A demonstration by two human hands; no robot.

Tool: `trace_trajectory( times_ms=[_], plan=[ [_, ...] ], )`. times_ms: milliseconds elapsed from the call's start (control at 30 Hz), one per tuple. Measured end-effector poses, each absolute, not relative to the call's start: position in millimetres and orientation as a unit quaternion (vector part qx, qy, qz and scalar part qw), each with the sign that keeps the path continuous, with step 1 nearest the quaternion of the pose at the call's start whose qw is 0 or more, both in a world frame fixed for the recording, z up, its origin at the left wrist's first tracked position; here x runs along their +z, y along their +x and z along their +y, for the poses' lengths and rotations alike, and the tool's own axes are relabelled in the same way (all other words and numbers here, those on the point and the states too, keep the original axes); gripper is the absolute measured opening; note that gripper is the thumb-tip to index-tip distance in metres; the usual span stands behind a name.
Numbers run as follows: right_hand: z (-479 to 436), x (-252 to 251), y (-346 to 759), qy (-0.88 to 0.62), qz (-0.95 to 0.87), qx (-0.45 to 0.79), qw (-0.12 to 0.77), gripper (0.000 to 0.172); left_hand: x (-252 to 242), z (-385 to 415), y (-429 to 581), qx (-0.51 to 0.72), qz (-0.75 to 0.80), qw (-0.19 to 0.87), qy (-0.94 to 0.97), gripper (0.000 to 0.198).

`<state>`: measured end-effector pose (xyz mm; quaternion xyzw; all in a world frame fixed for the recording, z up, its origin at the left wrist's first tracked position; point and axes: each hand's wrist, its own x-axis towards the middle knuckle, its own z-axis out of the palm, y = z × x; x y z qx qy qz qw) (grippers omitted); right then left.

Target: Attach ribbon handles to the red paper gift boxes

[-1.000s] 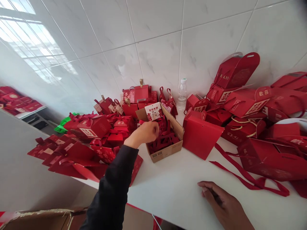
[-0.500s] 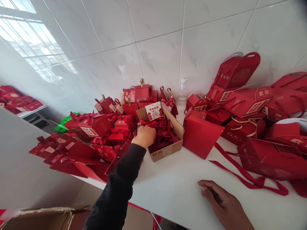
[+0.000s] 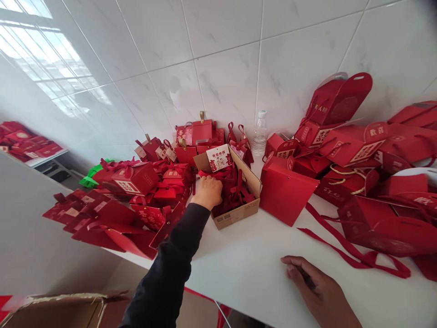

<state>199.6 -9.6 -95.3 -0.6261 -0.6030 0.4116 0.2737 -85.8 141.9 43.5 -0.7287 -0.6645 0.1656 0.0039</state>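
Observation:
My left hand (image 3: 207,192) reaches over the left edge of a small open cardboard box (image 3: 239,218), its knuckles bent and fingers closed downward. Its fingertips are hidden, so what they hold does not show. Inside the box lies a tangle of dark red ribbon pieces (image 3: 239,193), with a white printed card (image 3: 219,158) at the back. My right hand (image 3: 319,287) rests on the white table with curled fingers, thumb near the index finger, and nothing visible in it. Between the hands and the wall stands a plain red box (image 3: 288,191), right of the cardboard box.
Red gift boxes (image 3: 134,177) crowd the table's left side; more red boxes (image 3: 355,146) are stacked at right. A loose red ribbon (image 3: 362,259) lies near my right hand. A clear bottle (image 3: 260,134) stands by the tiled wall. A large carton (image 3: 58,312) sits below, at left.
My left hand has shifted very slightly up and to the right at the cardboard box. My right hand stays where it was.

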Motion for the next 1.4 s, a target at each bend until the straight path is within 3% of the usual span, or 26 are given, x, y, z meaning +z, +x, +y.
trace_trajectory(
  times_ms=[133,600,867,1033,1400],
  plan=[
    [-12,-97,199,-0.625,-0.597,0.422,0.273,0.049,37,143,-85,0.158,-0.669,-0.002,-0.727,0.037],
    [-8,-105,205,-0.606,-0.608,0.431,0.28,0.045,59,147,-98,0.122,-0.656,-0.055,-0.743,0.021],
    [-11,-109,206,-0.6,-0.604,0.454,0.263,0.05,75,145,-107,-0.01,-0.639,-0.095,-0.763,0.004],
    [-10,-108,204,-0.605,-0.594,0.456,0.268,0.05,85,140,-111,-0.103,-0.638,-0.111,-0.755,0.015],
    [-14,-93,193,-0.607,-0.571,0.448,0.324,0.048,102,132,-105,-0.35,-0.601,-0.075,-0.715,0.01]
  ],
)
